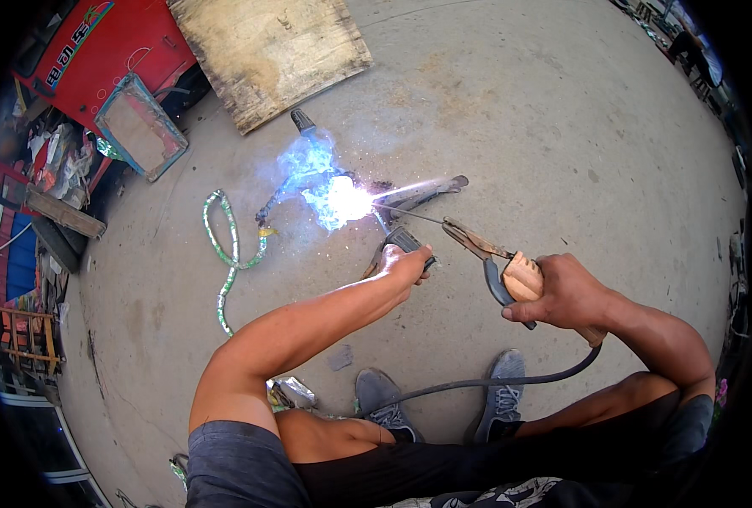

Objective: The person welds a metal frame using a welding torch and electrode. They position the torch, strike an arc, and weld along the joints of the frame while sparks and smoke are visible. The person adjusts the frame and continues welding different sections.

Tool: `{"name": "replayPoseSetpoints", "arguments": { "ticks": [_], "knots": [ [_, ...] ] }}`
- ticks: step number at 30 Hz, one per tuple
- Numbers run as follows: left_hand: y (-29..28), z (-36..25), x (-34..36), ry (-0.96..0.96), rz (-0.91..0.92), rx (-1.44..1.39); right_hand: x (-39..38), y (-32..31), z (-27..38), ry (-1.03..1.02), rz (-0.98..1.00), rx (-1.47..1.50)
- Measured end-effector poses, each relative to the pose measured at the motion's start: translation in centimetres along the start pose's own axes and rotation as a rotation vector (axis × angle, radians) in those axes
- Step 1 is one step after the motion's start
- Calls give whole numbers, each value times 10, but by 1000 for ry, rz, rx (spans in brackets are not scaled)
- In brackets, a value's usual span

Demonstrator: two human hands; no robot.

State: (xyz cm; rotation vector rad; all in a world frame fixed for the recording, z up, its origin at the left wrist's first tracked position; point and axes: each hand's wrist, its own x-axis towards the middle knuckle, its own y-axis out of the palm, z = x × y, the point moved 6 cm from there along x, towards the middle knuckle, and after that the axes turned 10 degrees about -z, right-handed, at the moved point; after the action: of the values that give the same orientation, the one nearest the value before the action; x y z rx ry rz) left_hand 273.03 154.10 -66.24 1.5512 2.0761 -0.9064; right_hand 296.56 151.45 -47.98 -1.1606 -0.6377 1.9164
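Note:
My right hand (566, 292) grips the wooden handle of a welding electrode holder (498, 267). Its thin rod (410, 214) runs left to a bright blue-white arc (342, 201) with smoke above it. The arc burns on dark metal parts (414, 195) lying on the concrete ground. My left hand (405, 262) is closed on a dark metal piece (397, 241) just below the arc. A black cable (477, 383) trails from the holder past my grey shoes (380, 398).
A green braided hose (228, 245) curls on the concrete left of the arc. A worn wooden board (270, 51) lies at the top. A red vehicle (105, 51) and a framed panel (139, 127) stand at upper left. Clutter lines the left edge.

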Motion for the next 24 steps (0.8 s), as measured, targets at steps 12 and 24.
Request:
{"name": "replayPoseSetpoints", "arguments": {
  "ticks": [12, 24],
  "knots": [
    [1, 7, 7, -28, 47, -5, 1, 1, 0, -1, -11, 9],
    [1, 7, 8, -2, 52, -24, 2, 1, 0, 8, -3, 9]
  ]
}}
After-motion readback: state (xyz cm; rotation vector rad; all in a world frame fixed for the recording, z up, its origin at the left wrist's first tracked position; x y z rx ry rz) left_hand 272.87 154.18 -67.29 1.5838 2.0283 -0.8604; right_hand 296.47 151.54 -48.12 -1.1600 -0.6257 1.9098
